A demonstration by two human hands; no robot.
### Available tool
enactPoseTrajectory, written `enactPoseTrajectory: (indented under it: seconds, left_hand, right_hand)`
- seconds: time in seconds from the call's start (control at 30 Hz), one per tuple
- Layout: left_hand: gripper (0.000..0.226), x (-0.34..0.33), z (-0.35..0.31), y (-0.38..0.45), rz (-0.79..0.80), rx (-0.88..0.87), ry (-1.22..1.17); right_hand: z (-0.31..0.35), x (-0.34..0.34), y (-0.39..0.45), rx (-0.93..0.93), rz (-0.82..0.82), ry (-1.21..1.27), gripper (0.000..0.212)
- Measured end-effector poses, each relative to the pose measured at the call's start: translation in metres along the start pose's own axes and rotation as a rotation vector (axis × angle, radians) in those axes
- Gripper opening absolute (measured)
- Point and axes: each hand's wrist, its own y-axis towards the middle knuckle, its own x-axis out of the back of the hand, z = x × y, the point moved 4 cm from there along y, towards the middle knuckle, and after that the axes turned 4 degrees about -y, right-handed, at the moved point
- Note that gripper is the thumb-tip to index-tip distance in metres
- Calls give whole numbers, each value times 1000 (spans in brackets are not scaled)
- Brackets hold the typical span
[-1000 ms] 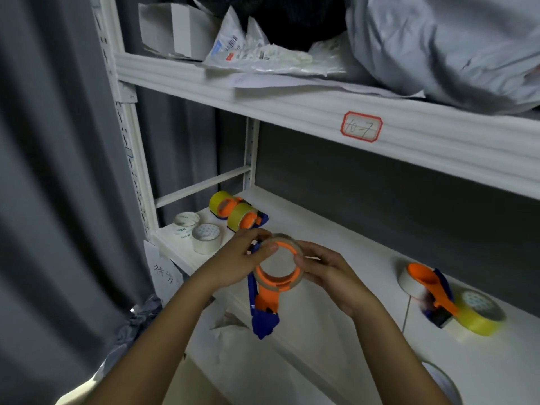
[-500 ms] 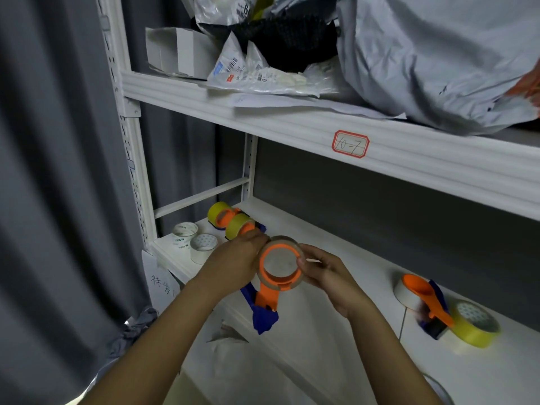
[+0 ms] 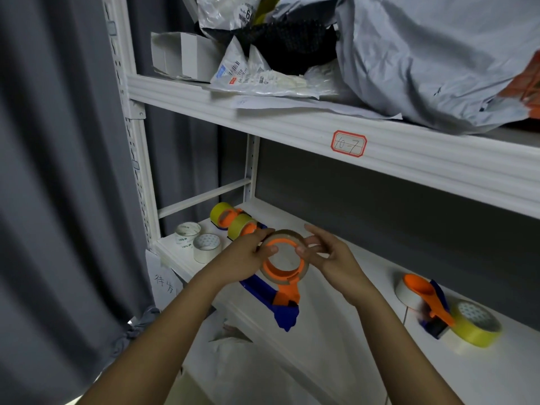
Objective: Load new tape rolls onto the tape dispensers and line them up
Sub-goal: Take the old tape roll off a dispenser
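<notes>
I hold an orange-and-blue tape dispenser (image 3: 283, 302) in the air in front of the lower shelf (image 3: 336, 311), with a clear tape roll (image 3: 302, 273) sitting around its orange ring. My left hand (image 3: 247, 258) grips the roll and ring from the left. The thumb and fingers of my right hand (image 3: 327, 258) pinch the roll's right side. At the shelf's back left stand two dispensers loaded with yellow tape (image 3: 233, 222). On the right lie another dispenser (image 3: 429, 299), a white roll (image 3: 407, 292) and a yellow roll (image 3: 474, 327).
Two empty cardboard tape cores (image 3: 197, 238) stand at the shelf's left end by the white upright (image 3: 133, 141). The upper shelf (image 3: 292, 118), labelled 10-7, overhangs and holds bags and a box. A grey curtain (image 3: 58, 185) hangs on the left.
The dispenser's handle has swung to the right and the ring now tilts more. My right fingers have spread further around the roll. The camera has tilted upward.
</notes>
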Motion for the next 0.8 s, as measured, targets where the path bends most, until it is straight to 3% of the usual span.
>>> enactPoseTrajectory:
  seconds: [0.1,0.2,0.37,0.5,0.8]
  left_hand:
    - [42,3,2,-2,-57,22,-70]
    - [42,6,1,-5,-114,16,-81]
    - [29,6,-4,-11,-179,14,-155]
    - [29,5,-2,-14,-207,20,-145]
    - [25,-1,-3,-18,-311,-13,-102]
  right_hand:
    - [1,1,-4,25,-29,-24,39]
    - [2,-2,-8,5,69,3,30]
    - [3,-5,-11,-14,49,102,31]
    - [3,-8,-16,1,86,85,39]
    - [-1,-11,-20,38,-15,74,42]
